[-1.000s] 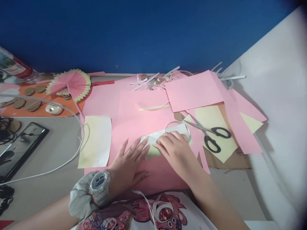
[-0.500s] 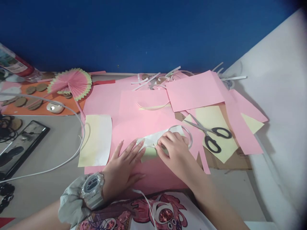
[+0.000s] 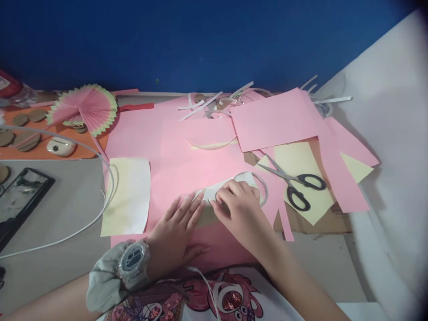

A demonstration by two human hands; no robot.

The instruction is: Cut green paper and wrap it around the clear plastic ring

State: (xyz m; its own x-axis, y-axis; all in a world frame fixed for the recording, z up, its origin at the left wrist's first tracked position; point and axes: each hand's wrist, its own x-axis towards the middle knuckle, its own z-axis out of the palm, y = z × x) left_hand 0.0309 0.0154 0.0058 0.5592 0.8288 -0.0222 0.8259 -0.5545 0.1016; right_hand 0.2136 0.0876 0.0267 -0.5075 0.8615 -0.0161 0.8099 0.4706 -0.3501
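Observation:
A white and pale green paper (image 3: 210, 192) lies folded in front of me on a large pink sheet (image 3: 133, 129). My left hand (image 3: 180, 225) lies flat with its fingers stretched over the paper's left end, pressing it down. At the paper's middle, the thumb and curled fingers of my right hand (image 3: 240, 207) close on its edge. My right hand hides part of the fold. A ring of grey cord or tape (image 3: 264, 189) shows just behind that hand.
Black-handled scissors (image 3: 294, 183) lie partly open on a yellow sheet (image 3: 312, 214) at right. A pale yellow sheet (image 3: 129, 196) sits at left beside a white cable (image 3: 103, 211). A pleated paper fan (image 3: 96, 107), paper strips (image 3: 200, 111) and a phone (image 3: 26, 200) lie farther out.
My right hand has slid slightly left along the paper, closer to my left hand's fingertips. The left hand stays flat. The whole view has shifted a little.

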